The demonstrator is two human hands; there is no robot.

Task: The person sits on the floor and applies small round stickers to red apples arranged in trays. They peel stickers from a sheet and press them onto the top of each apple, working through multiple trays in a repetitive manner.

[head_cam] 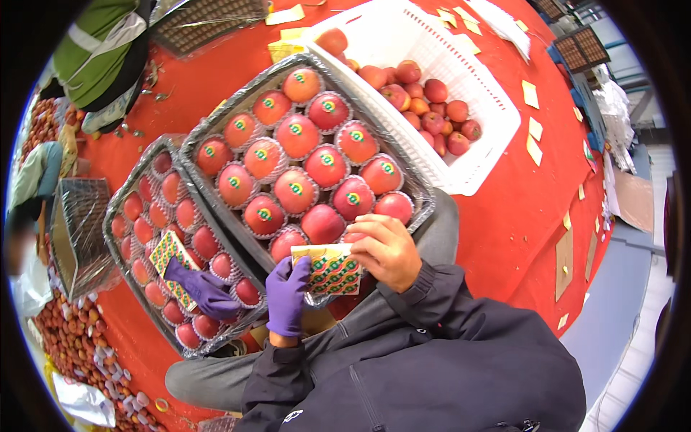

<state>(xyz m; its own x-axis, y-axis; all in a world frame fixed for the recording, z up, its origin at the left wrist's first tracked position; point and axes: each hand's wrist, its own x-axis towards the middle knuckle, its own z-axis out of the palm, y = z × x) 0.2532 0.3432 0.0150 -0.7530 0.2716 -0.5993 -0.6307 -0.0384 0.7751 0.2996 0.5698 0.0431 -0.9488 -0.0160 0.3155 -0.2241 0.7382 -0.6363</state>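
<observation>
My left hand (289,297), in a purple glove, grips the left edge of a sheet of stickers (329,270). My bare right hand (386,251) is at the sheet's upper right corner, its fingers bent over an apple; whether it pinches a sticker is hidden. Both hands are over the near edge of a plastic-lined tray (237,221) of apples in foam nets. Most apples there, like one large apple (297,135), bear a round green and yellow sticker; an apple (323,224) near my hands shows none. In a second tray (127,270) lie another sticker sheet (162,254) and an empty purple glove (202,289).
A white plastic crate (486,167) with loose apples stands beyond the tray. Two people, one in a green vest (102,59), are at the left. A lined box (81,232) and a large heap of apples (75,335) are on the left. Yellow paper pieces (530,94) lie on the red floor covering.
</observation>
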